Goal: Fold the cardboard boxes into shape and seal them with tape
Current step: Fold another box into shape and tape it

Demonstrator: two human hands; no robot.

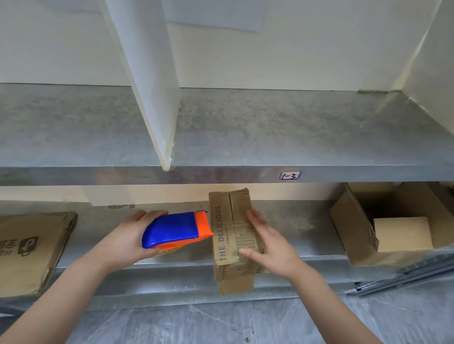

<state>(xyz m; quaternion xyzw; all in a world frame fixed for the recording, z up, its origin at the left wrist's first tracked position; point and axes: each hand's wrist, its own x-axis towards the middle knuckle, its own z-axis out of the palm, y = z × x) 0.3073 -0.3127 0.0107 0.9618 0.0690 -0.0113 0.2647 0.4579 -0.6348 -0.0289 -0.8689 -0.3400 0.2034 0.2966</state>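
Now pressing flat on the cardboard box (230, 241) with the right hand (268, 238), fingers straight and laid along the top seam, thumb at the near edge. Likely rubbing tape down and pinning the flaps against springing open. Folded into shape already, by the look of it. Stands lengthwise on the lower shelf (291, 221), near end jutting past the front lip, probably to leave room for wrapping tape over that end. Shows wrinkled clear tape on the near face and along the seam, so judged late in the sealing of this one.

Just left of the box, gripping the blue and orange tape dispenser (174, 229) in the left hand (125, 238), fingers curled round the blue body. Orange mouth turned toward the box, close to its left side without clearly touching. Kept there, seemingly, ready for another strip.

Further left on the same shelf, lying flat, a stack of unfolded cardboard (24, 250), presumably stock waiting to be folded. Off to the right, well apart, an open carton (356, 224) tipped toward the front with a paler, smaller box inside. Above all of it, an upper shelf (244, 133) split by a white divider (150, 83) and tagged with a handwritten label (290, 175).
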